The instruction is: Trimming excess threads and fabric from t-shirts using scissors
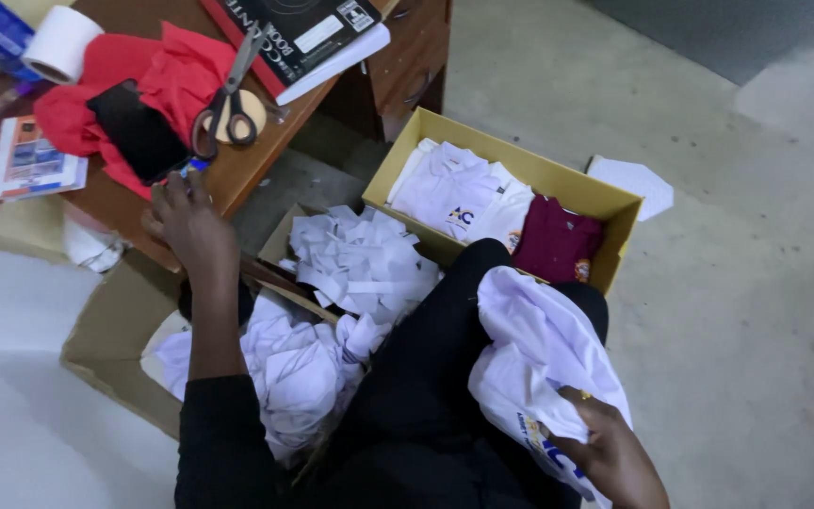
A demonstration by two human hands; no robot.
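My left hand reaches to the wooden desk edge, fingers curled around a small blue object I can't identify, just below the scissors. My right hand is clamped on one white shirt bunched across my lap. I count two open cardboard boxes on the floor: a yellow box holding folded white shirts and one maroon shirt, and a brown box of white paper scraps beside my left arm.
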